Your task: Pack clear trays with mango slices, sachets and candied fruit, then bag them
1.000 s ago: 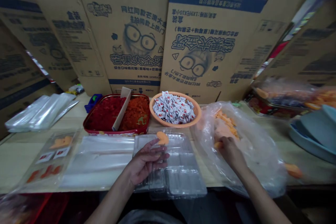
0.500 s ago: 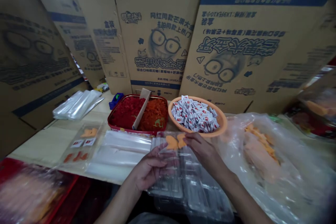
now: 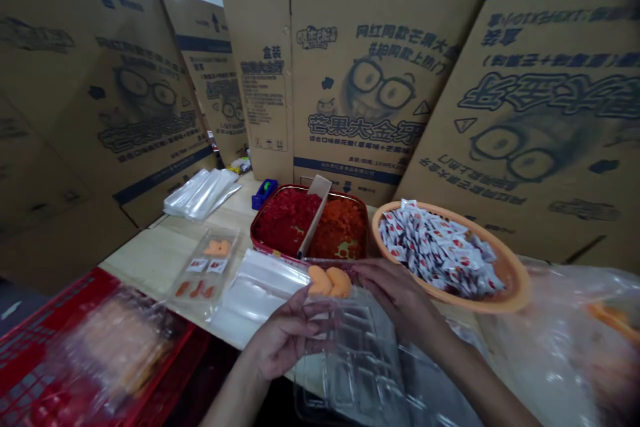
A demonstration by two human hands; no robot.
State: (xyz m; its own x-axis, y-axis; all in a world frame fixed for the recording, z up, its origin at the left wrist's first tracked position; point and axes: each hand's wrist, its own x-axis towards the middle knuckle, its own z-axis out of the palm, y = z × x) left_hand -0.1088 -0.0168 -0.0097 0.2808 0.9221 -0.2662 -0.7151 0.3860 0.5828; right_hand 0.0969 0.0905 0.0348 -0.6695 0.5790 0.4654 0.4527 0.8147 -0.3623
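- Head view: the left hand [image 3: 283, 333] has its grip partly closed about the left side of a clear tray [image 3: 363, 347], some fingers showing through the plastic.
- The right hand [image 3: 403, 287] has bent fingers at the tray's upper right edge; whether its grip is clamped there, I cannot tell.
- Two orange pieces [image 3: 339, 282] lie side by side, touching, at the tray's far end, between both hands.
- Clear plastic sleeves [image 3: 263, 293] lie left of the tray on the desk [image 3: 150, 247].
- Behind stands a red-rimmed tin [image 3: 270, 251], a pale divider [image 3: 314, 217] parting dark red filling from orange-red.
- Right of it, an orange basin [image 3: 515, 270] holds heaped printed sachets [image 3: 440, 250].
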